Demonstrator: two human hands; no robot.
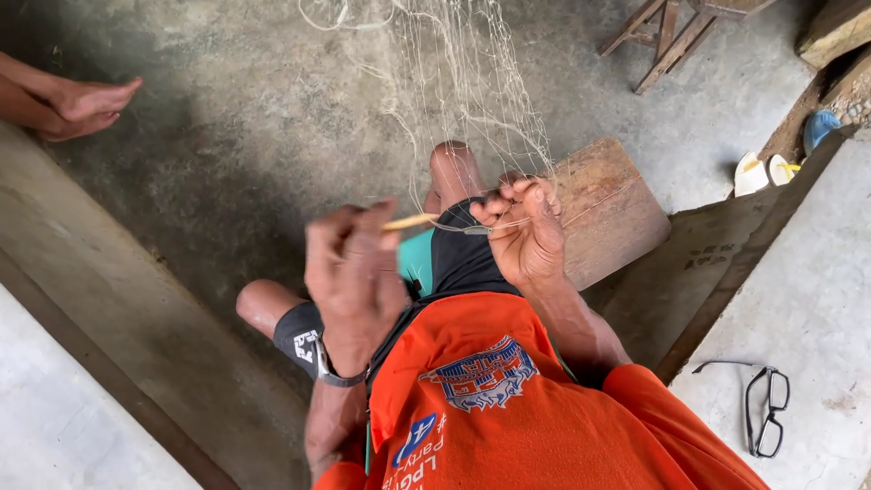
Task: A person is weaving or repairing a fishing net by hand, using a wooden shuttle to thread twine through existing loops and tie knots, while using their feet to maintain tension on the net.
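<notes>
A pale thin fishing net [463, 82] hangs down from above the middle of the view to my hands. My right hand [524, 234] pinches the net's lower meshes between its fingers, above my knee. My left hand [352, 272], blurred by motion and wearing a wristwatch, grips a slim yellow netting needle [410, 221] that points toward my right hand. A thin line runs from the needle's tip to the net. I sit in an orange shirt and dark shorts.
A wooden board [606, 210] lies just behind my right hand. Black eyeglasses [767, 408] rest on the concrete ledge at right. Another person's feet [77, 104] show at the top left. A wooden stool's legs [667, 36] and sandals [762, 172] stand farther back.
</notes>
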